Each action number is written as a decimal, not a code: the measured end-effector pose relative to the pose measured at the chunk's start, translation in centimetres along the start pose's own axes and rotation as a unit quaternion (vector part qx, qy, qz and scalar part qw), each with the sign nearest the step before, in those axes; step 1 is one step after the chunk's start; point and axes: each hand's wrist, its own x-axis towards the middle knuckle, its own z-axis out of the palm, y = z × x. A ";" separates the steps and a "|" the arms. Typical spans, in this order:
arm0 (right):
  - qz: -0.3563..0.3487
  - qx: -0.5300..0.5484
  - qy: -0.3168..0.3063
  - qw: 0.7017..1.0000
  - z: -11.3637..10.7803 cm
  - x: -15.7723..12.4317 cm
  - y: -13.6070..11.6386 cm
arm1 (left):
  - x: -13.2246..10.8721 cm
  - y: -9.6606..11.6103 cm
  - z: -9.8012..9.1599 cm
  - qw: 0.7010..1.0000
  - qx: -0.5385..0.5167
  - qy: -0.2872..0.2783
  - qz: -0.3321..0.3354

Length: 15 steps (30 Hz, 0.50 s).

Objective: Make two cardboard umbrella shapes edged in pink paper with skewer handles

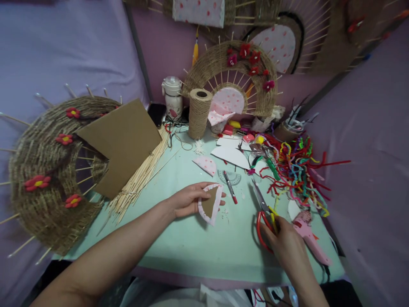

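My left hand (pixel 188 199) grips a cardboard half-circle (pixel 209 204) whose edge is wrapped in white fabric, thumb on its brown face and fingers behind. In my right hand (pixel 284 238) is a pair of scissors (pixel 262 204) with red handles, its blades together and pointing away from me; a yellow piece shows by the handles, and I cannot tell what it belongs to. Between the hands lie a red and grey pen (pixel 230 187) and a clear protractor (pixel 234 177). Just beyond my left hand rests a spotted fabric half-circle (pixel 205 165).
A pink glue gun (pixel 311 241) lies right of my right hand, near tangled colourful pipe cleaners (pixel 297 166). Bamboo sticks (pixel 137 179) and a cardboard sheet (pixel 124 140) are at left, by a woven fan (pixel 41 162). A twine spool (pixel 200 113) and a bottle (pixel 173 96) stand behind.
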 end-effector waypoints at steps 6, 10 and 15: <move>0.025 0.010 0.005 1.000 1.1 -0.9 -0.3 | 0.2 0.1 0.0 0.999 0.009 0.017 0.038; 0.019 -0.013 0.006 1.000 1.2 -1.3 -0.5 | 0.2 0.1 0.3 0.998 0.020 0.032 0.045; -0.055 -0.058 0.068 0.994 2.0 -1.6 -0.6 | 0.2 0.1 0.4 0.996 0.025 0.068 0.045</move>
